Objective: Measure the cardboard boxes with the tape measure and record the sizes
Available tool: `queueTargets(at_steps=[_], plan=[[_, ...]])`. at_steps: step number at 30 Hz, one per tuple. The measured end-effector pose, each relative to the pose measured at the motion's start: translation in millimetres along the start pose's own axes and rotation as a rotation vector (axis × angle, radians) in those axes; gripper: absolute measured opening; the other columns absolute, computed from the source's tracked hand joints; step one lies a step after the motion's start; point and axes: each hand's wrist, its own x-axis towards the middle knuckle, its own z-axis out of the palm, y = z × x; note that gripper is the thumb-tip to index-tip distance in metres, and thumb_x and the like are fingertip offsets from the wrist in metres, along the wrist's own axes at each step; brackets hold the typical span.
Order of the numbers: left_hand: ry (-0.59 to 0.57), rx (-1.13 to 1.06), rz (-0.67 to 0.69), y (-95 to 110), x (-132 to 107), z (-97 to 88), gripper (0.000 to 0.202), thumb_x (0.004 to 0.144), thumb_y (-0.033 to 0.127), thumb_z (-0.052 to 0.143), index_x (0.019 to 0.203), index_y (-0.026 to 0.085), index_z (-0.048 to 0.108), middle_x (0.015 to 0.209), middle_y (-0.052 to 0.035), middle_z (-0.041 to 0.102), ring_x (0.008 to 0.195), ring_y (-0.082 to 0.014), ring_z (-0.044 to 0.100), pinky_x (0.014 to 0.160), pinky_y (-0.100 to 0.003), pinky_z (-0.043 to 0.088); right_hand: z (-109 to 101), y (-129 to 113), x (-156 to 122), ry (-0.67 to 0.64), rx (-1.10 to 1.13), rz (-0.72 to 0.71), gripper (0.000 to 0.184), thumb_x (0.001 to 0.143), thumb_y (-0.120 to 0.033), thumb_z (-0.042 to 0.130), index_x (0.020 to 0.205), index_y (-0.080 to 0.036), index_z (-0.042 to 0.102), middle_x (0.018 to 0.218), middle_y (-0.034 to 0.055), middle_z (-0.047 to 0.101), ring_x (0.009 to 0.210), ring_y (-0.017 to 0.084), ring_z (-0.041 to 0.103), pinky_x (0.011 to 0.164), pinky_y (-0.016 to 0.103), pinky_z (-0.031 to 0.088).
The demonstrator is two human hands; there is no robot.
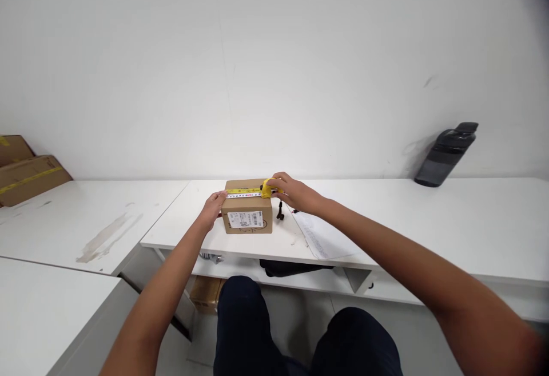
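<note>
A small brown cardboard box (227,227) sits on the white desk, a printed label (245,220) on its front face. Across the box's top runs the pulled-out blade (243,195) of a tape measure, from the left edge to the right. My right hand (297,193) grips the yellow tape measure case (266,189) at the box's right edge, and a black strap (280,211) hangs below it. At the left edge, the fingers of my left hand (211,211) are closed on the blade's end, against the box.
A paper sheet (323,236) lies right of the box. A dark bottle (444,155) leans against the wall at the right. Larger cartons (30,178) stand far left. Under the desktop are a shelf with a black item (291,268) and another carton (206,294).
</note>
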Motion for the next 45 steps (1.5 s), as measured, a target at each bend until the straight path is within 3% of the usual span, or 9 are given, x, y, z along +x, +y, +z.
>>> queueTargets(at_steps=[3,7,18,25,32,37,41,43,45], plan=[[-0.033,0.039,-0.01,4,-1,3.8,0.054,0.076,0.067,0.065,0.108,0.024,0.062,0.113,-0.0071,0.071,0.101,-0.0239,0.065,0.08,-0.037,0.05,-13,3,-3,-0.059,0.007,0.016,0.035,0.095,-0.026,0.049,0.13,-0.03,0.05,0.129,0.0089,0.052,0.081,0.018,0.061,0.07,0.034,0.053],[-0.077,0.096,-0.038,11,0,6.7,0.054,0.078,0.069,0.06,0.108,0.025,0.06,0.12,-0.0076,0.068,0.11,-0.0266,0.062,0.081,-0.04,0.051,-24,4,-8,-0.066,0.071,0.012,0.032,0.095,-0.028,0.048,0.127,-0.028,0.052,0.129,0.0095,0.054,0.093,0.02,0.061,0.076,0.035,0.053],[-0.076,0.189,-0.029,10,4,4.8,0.054,0.079,0.072,0.055,0.11,0.028,0.06,0.121,-0.0079,0.068,0.116,-0.0306,0.059,0.087,-0.049,0.051,-29,16,-25,-0.004,0.047,0.004,0.03,0.095,-0.028,0.046,0.125,-0.029,0.053,0.128,0.0103,0.056,0.096,0.022,0.062,0.071,0.034,0.054],[-0.105,0.139,-0.039,12,2,6.1,0.054,0.08,0.072,0.056,0.109,0.026,0.058,0.121,-0.0084,0.067,0.111,-0.0289,0.062,0.077,-0.043,0.056,-28,19,-27,-0.011,0.037,0.028,0.03,0.093,-0.027,0.047,0.123,-0.028,0.052,0.126,0.0107,0.057,0.095,0.023,0.062,0.07,0.036,0.055],[-0.067,0.091,-0.041,11,1,9.2,0.054,0.079,0.069,0.059,0.109,0.025,0.059,0.116,-0.0092,0.069,0.102,-0.0275,0.066,0.066,-0.037,0.058,-19,18,-22,0.092,0.122,-0.001,0.037,0.088,-0.022,0.049,0.124,-0.029,0.054,0.13,0.0086,0.059,0.103,0.023,0.064,0.078,0.039,0.058],[-0.067,0.113,-0.055,9,7,6.9,0.057,0.076,0.07,0.062,0.112,0.026,0.059,0.116,-0.0098,0.069,0.102,-0.0289,0.066,0.067,-0.039,0.059,-16,16,-26,0.085,0.175,0.09,0.044,0.092,-0.029,0.05,0.135,-0.031,0.049,0.142,0.0056,0.054,0.115,0.024,0.062,0.087,0.041,0.059],[-0.059,0.117,-0.036,8,10,6.9,0.058,0.074,0.071,0.063,0.109,0.025,0.061,0.117,-0.0109,0.068,0.105,-0.0312,0.065,0.069,-0.043,0.059,-13,28,-38,0.124,0.205,0.19,0.059,0.097,-0.044,0.049,0.152,-0.032,0.031,0.157,0.0069,0.039,0.132,0.025,0.051,0.098,0.043,0.054],[-0.046,0.109,-0.034,6,9,7.7,0.056,0.073,0.071,0.065,0.106,0.026,0.062,0.115,-0.01,0.069,0.104,-0.0314,0.065,0.071,-0.045,0.059,-8,43,-51,0.175,0.074,0.257,0.057,0.1,-0.045,0.042,0.153,-0.028,0.03,0.156,0.0105,0.041,0.136,0.026,0.048,0.103,0.045,0.049],[-0.039,0.091,-0.036,6,8,8.4,0.054,0.072,0.069,0.067,0.103,0.026,0.062,0.113,-0.0094,0.07,0.103,-0.0313,0.066,0.073,-0.046,0.059,0,62,-67,0.055,-0.173,0.351,0.05,0.103,-0.038,0.035,0.15,-0.024,0.038,0.145,0.0142,0.053,0.129,0.028,0.054,0.102,0.047,0.046]])
